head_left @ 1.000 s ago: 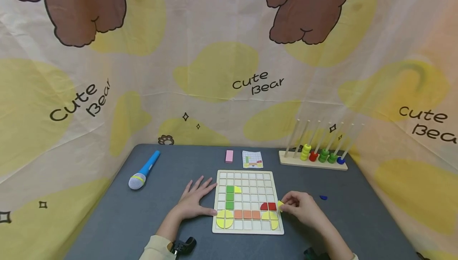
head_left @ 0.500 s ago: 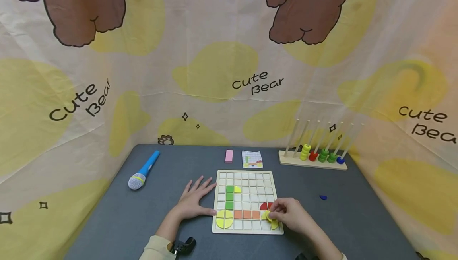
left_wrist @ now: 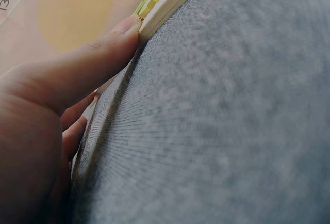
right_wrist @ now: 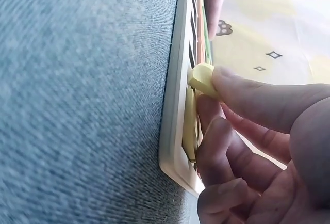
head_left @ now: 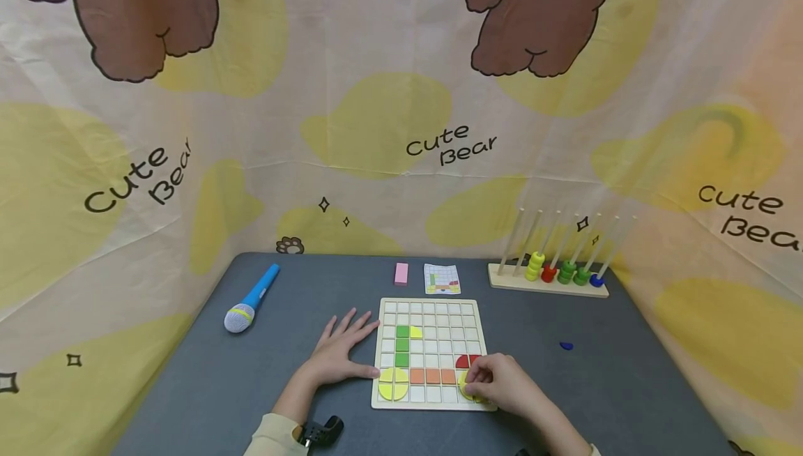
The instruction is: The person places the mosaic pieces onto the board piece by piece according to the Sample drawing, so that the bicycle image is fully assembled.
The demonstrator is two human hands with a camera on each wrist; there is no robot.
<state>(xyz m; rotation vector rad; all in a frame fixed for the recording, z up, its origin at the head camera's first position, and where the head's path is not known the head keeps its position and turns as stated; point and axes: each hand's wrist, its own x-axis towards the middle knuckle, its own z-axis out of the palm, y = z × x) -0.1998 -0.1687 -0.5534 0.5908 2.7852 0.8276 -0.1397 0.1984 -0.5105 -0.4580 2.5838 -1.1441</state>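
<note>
A pale gridded board (head_left: 433,406) lies on the dark table, bearing green tiles (head_left: 402,359), orange tiles (head_left: 433,376), red tiles (head_left: 463,361) and a yellow circle of quarter pieces (head_left: 393,384). My left hand (head_left: 339,357) rests at the board's left side, fingers spread, its thumb touching the edge in the left wrist view. Between thumb and forefinger my right hand (head_left: 507,381) pinches a yellow tile (right_wrist: 203,78) over the lower right of the board. Another yellow tile (right_wrist: 190,126) lies on the board below those fingers. The head view hides part of this corner.
Behind the board are a pink block (head_left: 401,274) and a pattern card (head_left: 442,279). A blue microphone (head_left: 254,299) lies at left. A bead stand with upright rods (head_left: 548,282) is at back right. One small blue piece (head_left: 567,346) lies right of the board.
My right hand has carried the yellow tile left from beside the board's right edge, over its lower right corner, and lowered it there. The left hand has stayed in place.
</note>
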